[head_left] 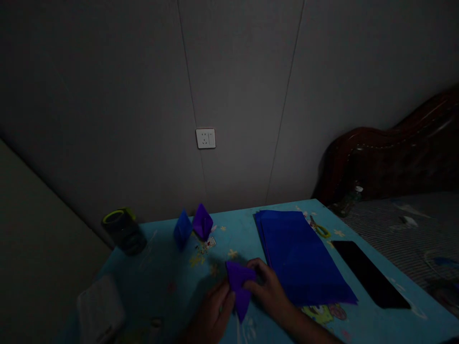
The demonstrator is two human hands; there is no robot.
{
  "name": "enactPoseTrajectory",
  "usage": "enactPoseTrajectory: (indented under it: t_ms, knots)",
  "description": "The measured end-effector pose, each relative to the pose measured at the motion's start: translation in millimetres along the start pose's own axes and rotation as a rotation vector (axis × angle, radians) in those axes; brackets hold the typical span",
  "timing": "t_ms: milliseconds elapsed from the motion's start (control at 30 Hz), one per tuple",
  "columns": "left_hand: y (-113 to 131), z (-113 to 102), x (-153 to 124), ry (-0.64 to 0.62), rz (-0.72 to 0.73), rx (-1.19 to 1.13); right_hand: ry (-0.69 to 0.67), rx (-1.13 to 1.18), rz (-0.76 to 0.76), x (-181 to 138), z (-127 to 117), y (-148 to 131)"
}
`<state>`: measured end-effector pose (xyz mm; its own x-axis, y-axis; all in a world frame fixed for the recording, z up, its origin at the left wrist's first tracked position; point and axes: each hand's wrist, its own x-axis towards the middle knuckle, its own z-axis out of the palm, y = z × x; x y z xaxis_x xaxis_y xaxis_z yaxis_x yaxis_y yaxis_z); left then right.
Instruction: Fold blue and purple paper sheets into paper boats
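From the head view, with the clock face centred on the purple folded paper (239, 277): you have it in front of you, low in the view, above the pale blue surface (240, 236), a pointed tip towards 6 o'clock. Your left grip (215, 308), at 8 o'clock, is closed to a pinch on its near-left edge. Your right grip (268, 286), at 3 o'clock, is nearly closed on the opposite edge, thumb in front, fingers curled behind.

The paper should feel almost weightless, stiffer where layers stack, yet easily creased or torn; judging by its look, it is unlikely to slip. Best pinch it lightly at the layered side edges, keeping pressure off the thin tip.

Towards 11 o'clock stand a blue folded shape (183, 230) and a purple folded shape (202, 222). At 2 o'clock lie blue sheets (297, 253), with scissors (322, 231) beyond; at 3 o'clock, a flat black object (369, 274).
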<state>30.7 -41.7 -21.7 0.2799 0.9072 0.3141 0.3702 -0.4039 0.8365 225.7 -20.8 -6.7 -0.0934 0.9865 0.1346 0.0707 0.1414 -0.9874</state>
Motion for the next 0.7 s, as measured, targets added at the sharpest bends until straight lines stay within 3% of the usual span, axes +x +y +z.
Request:
enactPoseTrajectory:
  t_ms: [67,167,367,533,700]
  knots:
    - [1.9,-1.2,5.6,-0.021,-0.057,-0.019,-0.023,0.001,0.023,2.1,-3.7,-0.8]
    - [1.6,-1.6,8.1,0.052,-0.18,-0.129,-0.1,-0.001,0.063,1.9,-5.6,-0.9]
    - [4.7,0.9,9.1,-0.011,-0.408,-0.375,-0.182,0.036,0.118,-0.9,-2.3,2.9]
    - [2.1,11.0,6.9,0.149,-0.493,-0.486,-0.226,0.012,0.129,-2.5,0.3,3.8]
    - [-3.2,17.9,11.5,0.074,-0.51,-0.501,-0.105,-0.138,-0.012,-7.7,0.4,2.3]
